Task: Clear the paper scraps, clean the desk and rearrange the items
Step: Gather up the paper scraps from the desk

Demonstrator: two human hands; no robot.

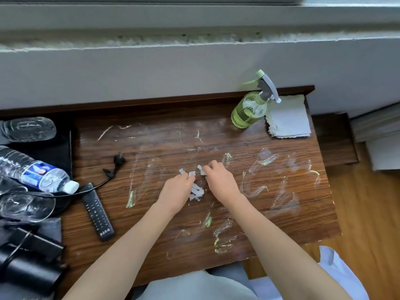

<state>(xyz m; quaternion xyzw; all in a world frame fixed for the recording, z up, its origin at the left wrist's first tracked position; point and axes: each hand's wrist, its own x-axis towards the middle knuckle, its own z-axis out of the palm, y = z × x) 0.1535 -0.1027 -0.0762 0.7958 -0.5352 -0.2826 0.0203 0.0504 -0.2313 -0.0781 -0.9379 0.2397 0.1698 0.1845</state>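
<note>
White paper scraps [196, 192] lie in a small heap at the middle of the dark wooden desk [281, 224]. Both hands rest on the desk around the heap. My left hand [176, 192] presses against its left side, fingers curled over a few scraps. My right hand [218, 179] is on the right side, its fingertips pinching a scrap at the top. A green spray bottle [249, 111] stands upright at the back right, next to a folded white cloth [289, 120]. Whitish and greenish smears streak the desk's surface.
A black remote control [97, 212] lies at the left, with a black cable and plug [114, 164] beside it. Water bottles [39, 172], clear glassware [26, 204] and black devices [30, 256] crowd the left edge. Wooden floor shows at the right. A wall runs behind the desk.
</note>
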